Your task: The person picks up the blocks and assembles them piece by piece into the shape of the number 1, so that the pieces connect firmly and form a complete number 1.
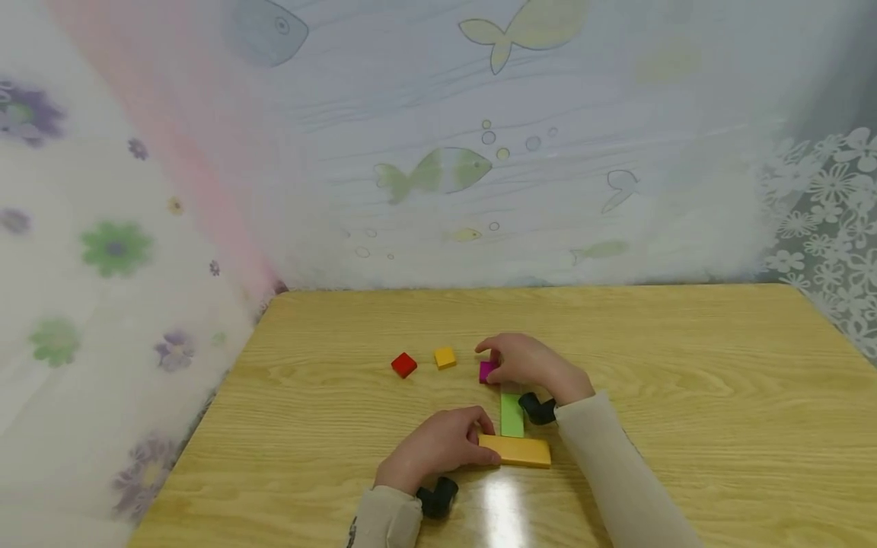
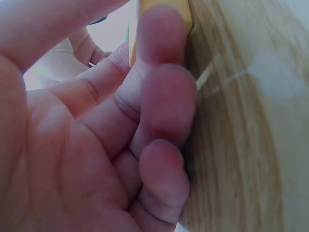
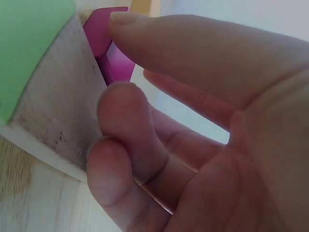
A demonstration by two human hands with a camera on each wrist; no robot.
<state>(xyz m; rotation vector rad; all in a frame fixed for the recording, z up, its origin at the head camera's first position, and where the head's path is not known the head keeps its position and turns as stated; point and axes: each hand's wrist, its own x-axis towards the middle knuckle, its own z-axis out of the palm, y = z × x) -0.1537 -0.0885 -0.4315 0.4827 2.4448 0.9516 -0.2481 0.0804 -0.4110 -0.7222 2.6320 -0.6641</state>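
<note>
My left hand (image 1: 438, 445) pinches the left end of a long orange-yellow block (image 1: 524, 450) lying flat on the table; in the left wrist view the block (image 2: 166, 6) shows past the curled fingers. Directly behind it, end-on to its far side, lies a light green block (image 1: 511, 415). The green block's (image 3: 29, 43) bare whitish side shows in the right wrist view. My right hand (image 1: 530, 364) holds a small magenta block (image 1: 486, 371) at the green block's far end, thumb against it. Its index finger stands out beyond the block (image 3: 99, 31). The fingers partly hide the magenta block.
To the left of the right hand lie a small yellow block (image 1: 444, 358) and a small red block (image 1: 404, 365). The wooden table (image 1: 308, 426) ends at a patterned curtain (image 1: 548, 259) behind and another (image 1: 205, 320) on the left.
</note>
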